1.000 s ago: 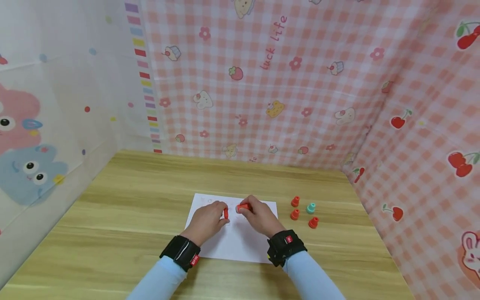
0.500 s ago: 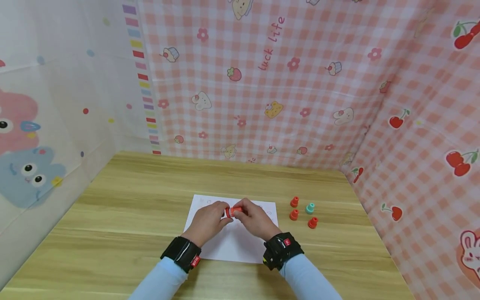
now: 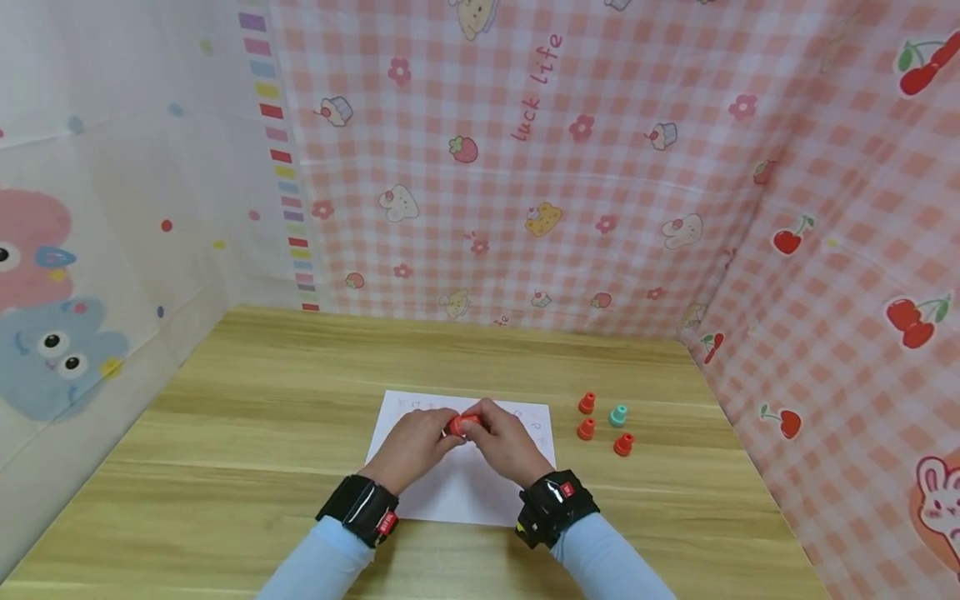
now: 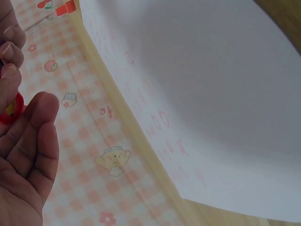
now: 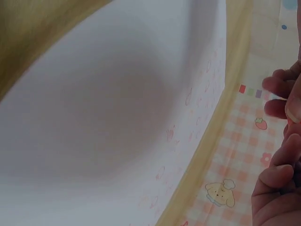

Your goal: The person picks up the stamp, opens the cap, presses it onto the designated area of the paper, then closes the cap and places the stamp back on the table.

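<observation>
My left hand and right hand meet over a sheet of white paper in the head view. Between their fingertips is a small red toy stamp, its cap held by the left fingers and its body by the right. Cap and body are together, mostly covered by the fingers. In the left wrist view a round red piece with a yellow spot shows between the fingers. Faint reddish stamped marks run along the paper's far edge.
To the right of the paper stand several more stamps: a teal stamp and red ones, such as the red stamp nearest me. The wooden table meets a pink checked cloth at the back and right.
The right hand has moved left with the stamp body to the left hand. The cap and body, apart a second ago, are now joined. The stamps on the table have stayed put.
</observation>
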`<state>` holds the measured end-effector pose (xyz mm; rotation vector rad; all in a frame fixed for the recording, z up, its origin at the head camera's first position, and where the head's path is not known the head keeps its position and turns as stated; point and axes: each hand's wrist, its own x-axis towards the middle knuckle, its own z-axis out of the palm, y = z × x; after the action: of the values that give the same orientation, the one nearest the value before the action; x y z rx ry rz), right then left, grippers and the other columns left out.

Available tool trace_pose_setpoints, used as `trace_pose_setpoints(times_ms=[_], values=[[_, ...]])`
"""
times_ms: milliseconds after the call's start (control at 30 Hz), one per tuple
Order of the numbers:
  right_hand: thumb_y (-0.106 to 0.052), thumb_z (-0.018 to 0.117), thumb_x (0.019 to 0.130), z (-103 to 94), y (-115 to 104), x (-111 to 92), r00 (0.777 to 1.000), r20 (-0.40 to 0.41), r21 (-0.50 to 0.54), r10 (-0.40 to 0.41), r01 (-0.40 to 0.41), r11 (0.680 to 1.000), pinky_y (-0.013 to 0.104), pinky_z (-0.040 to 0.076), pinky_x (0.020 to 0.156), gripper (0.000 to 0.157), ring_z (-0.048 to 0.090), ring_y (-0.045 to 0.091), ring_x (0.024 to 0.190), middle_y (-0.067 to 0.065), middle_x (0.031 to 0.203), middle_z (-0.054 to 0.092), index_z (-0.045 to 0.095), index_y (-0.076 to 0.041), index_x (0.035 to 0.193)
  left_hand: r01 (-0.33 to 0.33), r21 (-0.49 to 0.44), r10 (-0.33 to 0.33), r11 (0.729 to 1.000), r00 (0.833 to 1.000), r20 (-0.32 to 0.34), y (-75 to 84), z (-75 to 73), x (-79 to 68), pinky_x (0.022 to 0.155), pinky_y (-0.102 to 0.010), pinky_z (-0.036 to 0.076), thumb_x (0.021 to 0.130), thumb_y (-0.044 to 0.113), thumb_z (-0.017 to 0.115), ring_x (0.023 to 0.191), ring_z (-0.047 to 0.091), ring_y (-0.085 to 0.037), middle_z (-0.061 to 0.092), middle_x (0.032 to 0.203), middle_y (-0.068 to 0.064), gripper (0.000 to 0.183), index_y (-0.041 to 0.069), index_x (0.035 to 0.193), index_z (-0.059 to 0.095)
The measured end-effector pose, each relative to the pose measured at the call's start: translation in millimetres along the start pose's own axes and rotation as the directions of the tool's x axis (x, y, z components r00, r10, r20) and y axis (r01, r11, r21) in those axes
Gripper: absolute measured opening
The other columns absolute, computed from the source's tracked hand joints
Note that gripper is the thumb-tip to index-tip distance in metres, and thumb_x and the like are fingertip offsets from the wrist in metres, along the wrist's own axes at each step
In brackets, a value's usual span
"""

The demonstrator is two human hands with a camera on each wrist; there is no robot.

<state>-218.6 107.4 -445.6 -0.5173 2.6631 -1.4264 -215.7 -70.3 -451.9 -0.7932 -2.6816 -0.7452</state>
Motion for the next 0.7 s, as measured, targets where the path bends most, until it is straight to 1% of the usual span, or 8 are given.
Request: trace_pose_setpoints(times_ms=[167, 267, 400, 500, 600, 700], values=[[-0.029, 0.060, 0.100, -1.6, 0.6, -2.4, 0.999, -0.005, 0.024, 0.037, -0.037, 0.999, 0.031, 0.043, 0.067, 0.012, 0.055, 0.016, 0.080, -0.003, 0.087, 0.061, 0.061, -0.017, 0.101, -0.018, 0.004, 0.018, 1.000, 1.000, 0.025, 2.0, -1.7, 2.2, 0.067, -0.033, 0.042, 0.086, 0.023, 0.077, 0.065, 0.049, -0.009, 0.060, 0.073, 0.006, 0.019, 0.010, 0.096, 0.067], [-0.029, 0.060, 0.100, -4.2, 1.1, -3.9, 0.999, -0.011, 0.020, 0.041, -0.041, 0.999, 0.031, 0.042, 0.066, 0.012, 0.055, 0.016, 0.079, -0.003, 0.087, 0.060, 0.060, -0.017, 0.100, -0.023, -0.016, 0.023, 1.000, 0.999, 0.038, 2.2, -0.3, 4.4, 0.068, -0.032, 0.042, 0.087, 0.025, 0.076, 0.066, 0.050, -0.009, 0.060, 0.073, 0.007, 0.020, 0.010, 0.098, 0.068], [-0.030, 0.061, 0.099, -6.5, 0.3, -4.5, 0.999, -0.018, 0.025, 0.042, -0.041, 0.999, 0.031, 0.042, 0.066, 0.013, 0.055, 0.016, 0.079, -0.003, 0.086, 0.061, 0.061, -0.017, 0.099, -0.033, -0.041, 0.035, 0.999, 0.998, 0.046, 1.3, 1.3, 6.0, 0.070, -0.033, 0.043, 0.089, 0.027, 0.074, 0.068, 0.051, -0.008, 0.063, 0.078, 0.008, 0.022, 0.011, 0.103, 0.069], [-0.031, 0.062, 0.099, -5.9, -1.6, -2.5, 1.000, -0.009, 0.027, 0.027, -0.026, 0.999, 0.032, 0.045, 0.069, 0.015, 0.057, 0.015, 0.081, -0.004, 0.088, 0.063, 0.061, -0.017, 0.099, -0.037, -0.030, 0.038, 0.999, 0.998, 0.051, -0.5, 0.5, 4.5, 0.071, -0.032, 0.044, 0.090, 0.026, 0.073, 0.069, 0.052, -0.009, 0.065, 0.081, 0.007, 0.024, 0.011, 0.108, 0.069], [-0.032, 0.061, 0.099, -4.2, -3.2, -0.1, 1.000, 0.007, 0.012, 0.020, -0.020, 1.000, 0.033, 0.046, 0.071, 0.015, 0.058, 0.014, 0.083, -0.005, 0.090, 0.064, 0.062, -0.017, 0.099, -0.031, -0.015, 0.032, 0.999, 0.998, 0.062, -1.5, -1.3, 2.3, 0.070, -0.033, 0.045, 0.091, 0.025, 0.073, 0.071, 0.053, -0.009, 0.067, 0.086, 0.006, 0.027, 0.010, 0.113, 0.069], [-0.029, 0.061, 0.100, -2.8, -3.6, 1.1, 1.000, 0.013, -0.020, 0.019, -0.019, 1.000, 0.032, 0.046, 0.070, 0.013, 0.058, 0.013, 0.081, -0.006, 0.089, 0.064, 0.062, -0.016, 0.099, -0.022, -0.017, 0.024, 1.000, 0.996, 0.082, -1.3, -3.2, 0.9, 0.070, -0.033, 0.046, 0.091, 0.025, 0.072, 0.073, 0.054, -0.010, 0.070, 0.092, 0.003, 0.031, 0.009, 0.118, 0.068]])
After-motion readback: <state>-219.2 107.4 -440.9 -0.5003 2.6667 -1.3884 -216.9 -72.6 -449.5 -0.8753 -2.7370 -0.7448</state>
